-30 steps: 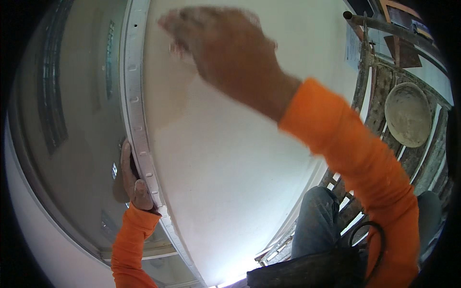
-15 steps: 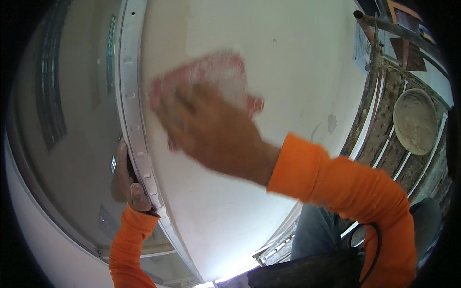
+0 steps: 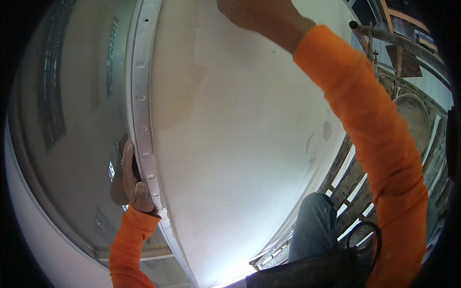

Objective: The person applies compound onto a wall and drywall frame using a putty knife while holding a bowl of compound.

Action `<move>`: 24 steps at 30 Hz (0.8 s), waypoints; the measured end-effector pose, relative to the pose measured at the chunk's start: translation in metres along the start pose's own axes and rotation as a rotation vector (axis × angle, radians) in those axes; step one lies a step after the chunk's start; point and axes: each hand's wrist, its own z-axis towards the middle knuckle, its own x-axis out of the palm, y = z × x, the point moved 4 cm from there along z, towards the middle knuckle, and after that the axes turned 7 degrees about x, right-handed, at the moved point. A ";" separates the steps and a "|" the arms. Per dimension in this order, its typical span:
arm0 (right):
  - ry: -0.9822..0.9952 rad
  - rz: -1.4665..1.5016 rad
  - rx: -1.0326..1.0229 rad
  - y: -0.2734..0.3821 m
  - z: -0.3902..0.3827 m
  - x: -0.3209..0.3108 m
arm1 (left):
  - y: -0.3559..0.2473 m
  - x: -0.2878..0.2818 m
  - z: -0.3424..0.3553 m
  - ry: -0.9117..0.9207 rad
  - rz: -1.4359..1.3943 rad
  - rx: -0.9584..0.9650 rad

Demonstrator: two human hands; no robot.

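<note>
My right hand [image 3: 261, 14] is raised at the top of the view, over a white wall surface [image 3: 230, 144] with beige patches. The upper edge of the picture cuts off its fingers, so whatever they hold is hidden. At the left, my left hand [image 3: 129, 177] lies against the side of a pale metal frame strip [image 3: 139, 86] with small dents along it. Its fingers are stretched upward along the strip, and the thumb shows in front. Beside that hand, a dark glass pane [image 3: 81, 177] mirrors it.
A shallow, dusty bowl [image 3: 414, 120] sits at the right on rough slats [image 3: 346, 192] with gaps between them, partly behind my right sleeve. A metal pipe [image 3: 398, 42] crosses the upper right. My knee [image 3: 314, 216] is near the lower middle, beside a looped black cord [image 3: 377, 237].
My right hand has swept up the wall to the top edge, and the red, dusty flat pad under it has gone out of view. My left hand stays on the strip.
</note>
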 end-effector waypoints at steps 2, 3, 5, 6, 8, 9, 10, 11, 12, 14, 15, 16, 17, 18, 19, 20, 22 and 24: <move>0.152 0.058 0.073 0.005 0.008 0.000 | 0.000 -0.009 -0.003 0.027 -0.035 0.121; 0.040 0.029 -0.039 0.005 -0.003 0.015 | 0.001 -0.007 -0.004 0.069 -0.103 0.240; 0.128 0.109 -0.078 0.030 -0.047 0.061 | 0.002 -0.021 -0.011 0.033 -0.108 0.223; 0.324 0.170 -0.001 0.060 -0.087 0.070 | 0.001 -0.027 -0.013 0.012 -0.138 0.221; 0.227 0.082 -0.235 0.095 -0.175 0.088 | 0.003 -0.027 -0.005 0.070 -0.102 0.142; 0.341 0.092 -0.245 0.116 -0.214 0.085 | 0.001 -0.026 -0.003 0.121 -0.034 0.065; 0.455 0.216 -0.217 0.124 -0.236 0.089 | 0.002 -0.023 0.000 0.130 -0.039 0.074; 0.462 0.217 -0.212 0.121 -0.242 0.087 | 0.002 -0.016 0.004 0.173 -0.045 0.115; 0.544 0.250 -0.148 0.115 -0.228 0.080 | -0.007 -0.012 0.006 0.212 -0.051 0.175; 0.443 0.246 -0.082 0.105 -0.204 0.060 | -0.011 -0.018 -0.001 0.212 -0.028 0.201; 0.198 0.299 -0.068 0.098 -0.183 0.053 | -0.013 -0.024 -0.005 0.200 -0.014 0.199; 0.113 0.268 -0.085 0.093 -0.156 0.042 | -0.015 -0.029 -0.007 0.184 0.002 0.203; -0.111 0.188 -0.149 0.085 -0.145 0.048 | -0.014 -0.027 -0.007 0.186 0.003 0.210; -0.116 0.187 -0.139 0.082 -0.137 0.063 | -0.014 -0.026 -0.007 0.185 0.009 0.212; -0.264 0.165 -0.156 0.079 -0.131 0.069 | -0.010 -0.024 -0.006 0.183 0.010 0.220; -0.338 0.169 -0.167 0.079 -0.131 0.075 | -0.006 -0.025 -0.006 0.180 0.013 0.227; -0.410 0.185 -0.175 0.084 -0.130 0.082 | -0.007 -0.030 -0.008 0.181 0.043 0.250; -0.061 0.194 -0.108 0.091 -0.133 0.102 | -0.012 -0.030 -0.011 0.219 0.114 0.327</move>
